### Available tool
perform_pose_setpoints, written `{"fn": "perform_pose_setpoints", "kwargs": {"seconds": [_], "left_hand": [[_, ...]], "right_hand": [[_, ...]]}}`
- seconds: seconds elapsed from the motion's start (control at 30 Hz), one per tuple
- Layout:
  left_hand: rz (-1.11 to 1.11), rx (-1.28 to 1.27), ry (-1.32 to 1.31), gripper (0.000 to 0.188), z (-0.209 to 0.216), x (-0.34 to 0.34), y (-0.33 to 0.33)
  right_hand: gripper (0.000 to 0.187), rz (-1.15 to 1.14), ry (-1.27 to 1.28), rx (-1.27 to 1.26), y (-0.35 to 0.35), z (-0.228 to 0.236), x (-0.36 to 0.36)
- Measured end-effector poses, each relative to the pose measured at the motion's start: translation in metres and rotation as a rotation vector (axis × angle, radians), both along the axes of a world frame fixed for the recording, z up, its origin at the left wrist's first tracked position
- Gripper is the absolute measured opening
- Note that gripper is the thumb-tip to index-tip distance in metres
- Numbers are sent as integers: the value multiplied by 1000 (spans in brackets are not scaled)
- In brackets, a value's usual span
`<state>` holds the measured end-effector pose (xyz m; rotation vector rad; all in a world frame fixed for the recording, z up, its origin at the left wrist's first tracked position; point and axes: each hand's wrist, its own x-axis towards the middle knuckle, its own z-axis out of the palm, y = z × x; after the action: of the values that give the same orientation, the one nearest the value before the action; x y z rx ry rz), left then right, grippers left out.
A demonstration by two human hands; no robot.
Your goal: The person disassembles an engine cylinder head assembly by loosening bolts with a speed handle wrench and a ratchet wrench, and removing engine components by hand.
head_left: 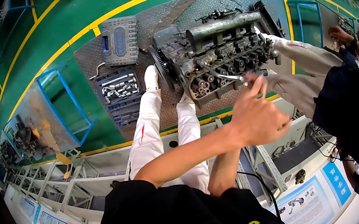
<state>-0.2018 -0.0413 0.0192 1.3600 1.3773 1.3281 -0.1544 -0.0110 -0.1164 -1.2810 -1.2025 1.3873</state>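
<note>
A worn engine block (226, 55) with bare valve gear lies on a diamond-plate metal surface in front of me. A silver wrench (228, 76) with a dark handle reaches across its near edge. My right hand (253, 77) is closed at the wrench's handle end, blurred and partly covered. My left hand (261, 119) crosses over my right forearm, its fingers curled, nearer to me than the wrench. What its fingers hold, if anything, is hidden. Left of the engine are an open socket tray (118, 87) and a closed grey tool case (120, 41).
Another person's light trousers (297, 65) stand close at the engine's right; that person's hand (341, 35) is raised. A flat metal bar (178, 7) lies behind the engine. Blue frames (67, 98) stand at left and right. A pale framed bench (105, 168) runs behind my legs.
</note>
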Motion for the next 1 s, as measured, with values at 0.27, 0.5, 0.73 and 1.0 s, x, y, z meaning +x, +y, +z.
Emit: {"fn": "perform_pose_setpoints", "kwargs": {"seconds": [0.27,0.5,0.73,1.0], "left_hand": [[153,-45,-2,37,8,-23,13],[261,16,-13,36,8,-13,36],[237,131,-22,32,4,30,18],[12,60,-23,28,2,36,0]], "right_hand": [[20,-12,31,-85,-79,-19,68],[20,285,-414,128,-95,-16,6],[24,-35,-65,43,-11,-19,-1],[29,11,-396,-44,-18,-4,-33]]}}
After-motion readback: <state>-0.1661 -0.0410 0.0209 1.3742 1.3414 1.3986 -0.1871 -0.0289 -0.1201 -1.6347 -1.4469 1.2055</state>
